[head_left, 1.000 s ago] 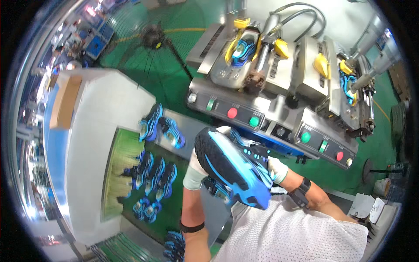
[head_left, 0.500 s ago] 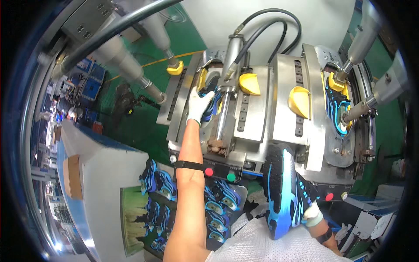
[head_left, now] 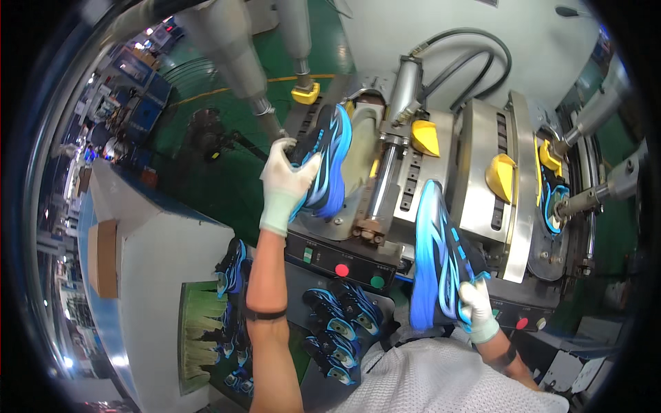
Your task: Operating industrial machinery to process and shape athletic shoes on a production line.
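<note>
My gloved left hand (head_left: pixel 286 175) is closed around a black and blue sneaker (head_left: pixel 334 162), lifted over the left bay of the press machine. Under that shoe the bay's pale sole-shaped mould (head_left: pixel 361 138) shows bare. In front of the machine, my gloved right hand (head_left: pixel 476 306) grips a second blue and black sneaker (head_left: pixel 437 265) at its collar, toe pointing away and sole edge to the left. A third sneaker (head_left: pixel 546 196) sits in the right bay, with a yellow pad and a metal press rod bearing on it.
Press rods (head_left: pixel 258 103) hang over the left side, one with a yellow pad (head_left: pixel 305 93). Yellow side pads (head_left: pixel 500 177) stand on the metal plates between the bays. Buttons line the front control panel (head_left: pixel 323 261). Several shoes (head_left: pixel 341 320) rest on a rack below, near a green bristled panel (head_left: pixel 200 337).
My left hand has lifted its sneaker out of the left bay. The sneaker in my right hand has moved up and forward, and its sole has turned away from view.
</note>
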A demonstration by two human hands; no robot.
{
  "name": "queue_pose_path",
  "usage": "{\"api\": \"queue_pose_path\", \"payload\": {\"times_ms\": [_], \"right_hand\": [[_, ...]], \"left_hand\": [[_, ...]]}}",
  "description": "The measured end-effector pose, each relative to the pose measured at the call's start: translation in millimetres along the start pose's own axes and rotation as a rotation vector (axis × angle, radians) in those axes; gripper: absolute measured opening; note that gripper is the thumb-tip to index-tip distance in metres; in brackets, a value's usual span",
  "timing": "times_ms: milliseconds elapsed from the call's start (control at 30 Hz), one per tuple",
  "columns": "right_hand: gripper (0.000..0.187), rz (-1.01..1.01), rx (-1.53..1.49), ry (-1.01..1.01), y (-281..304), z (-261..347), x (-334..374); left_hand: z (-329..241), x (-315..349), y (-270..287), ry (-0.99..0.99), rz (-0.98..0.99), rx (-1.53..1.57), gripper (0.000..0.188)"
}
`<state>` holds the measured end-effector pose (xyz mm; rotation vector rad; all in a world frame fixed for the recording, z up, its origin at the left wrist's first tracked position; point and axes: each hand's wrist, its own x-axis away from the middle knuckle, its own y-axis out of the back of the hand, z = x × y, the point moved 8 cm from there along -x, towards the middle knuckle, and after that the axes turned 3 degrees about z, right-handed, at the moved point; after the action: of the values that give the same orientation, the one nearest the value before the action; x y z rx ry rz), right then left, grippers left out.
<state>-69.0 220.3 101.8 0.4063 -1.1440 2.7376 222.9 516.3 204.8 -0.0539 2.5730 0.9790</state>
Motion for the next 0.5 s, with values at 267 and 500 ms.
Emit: {"api": "queue_pose_path", "payload": {"times_ms": [267, 500], "right_hand": [[0.021, 0.263, -0.08, -0.138, -151, -55, -239], [0.034, -0.493, 1.202, 0.045, -82, -98, -433]], "left_hand": [[72, 288, 143, 0.492, -0.299, 0.059, 0.049], [141, 575, 160, 0.994, -0.511, -0.339, 0.052]]}}
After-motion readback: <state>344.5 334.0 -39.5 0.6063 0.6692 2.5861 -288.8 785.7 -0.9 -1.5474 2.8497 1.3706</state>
